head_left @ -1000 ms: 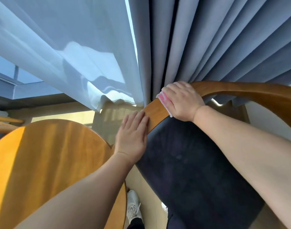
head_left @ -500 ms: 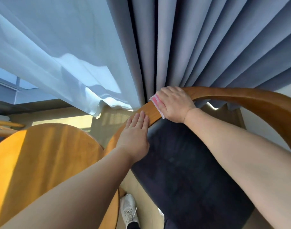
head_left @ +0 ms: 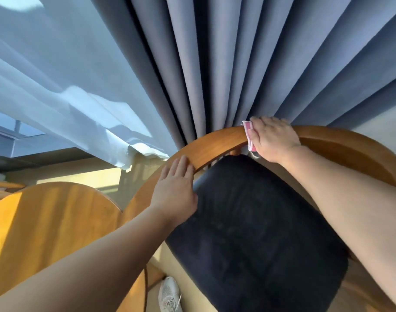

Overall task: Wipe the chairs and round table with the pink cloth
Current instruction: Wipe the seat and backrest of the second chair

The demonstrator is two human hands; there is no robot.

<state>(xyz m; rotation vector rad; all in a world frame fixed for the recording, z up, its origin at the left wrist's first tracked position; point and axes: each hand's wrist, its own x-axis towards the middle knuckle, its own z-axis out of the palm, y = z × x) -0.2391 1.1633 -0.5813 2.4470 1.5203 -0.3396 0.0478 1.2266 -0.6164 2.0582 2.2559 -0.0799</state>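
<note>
Here we are at the chair (head_left: pixel 341 146), looking down over its curved wooden top rail (head_left: pixel 217 141) and the dark seat cushion (head_left: pixel 260 233) below it. The right hand (head_left: pixel 274 140) sits on top of the rail, right at the highest part of the curve, and under it is the pink cloth (head_left: pixel 248 135). Only a folded edge of the cloth peeks out on the hand's left side, pink with a pale border, draped across the wood. The palm bears down on it while the fingers bend over the far edge of the rail, so cloth and rail are both held in that grasp.

Over to the left hand (head_left: pixel 175 190): it lies flat on the same rail, lower down the curve, fingers straight and close together, pointing up along the wood. It grips nothing, it just presses on the rail, with its heel near the edge of the cushion. The two hands are well apart, with a bare stretch of rail between them.

At lower left, the round table (head_left: pixel 46 221) glows orange in sunlight, just beside the chair. Behind the rail hangs a pleated grey-blue curtain (head_left: pixel 215 64), a sheer curtain (head_left: pixel 57 82) to its left. A white shoe (head_left: pixel 169 293) shows on the floor below.
</note>
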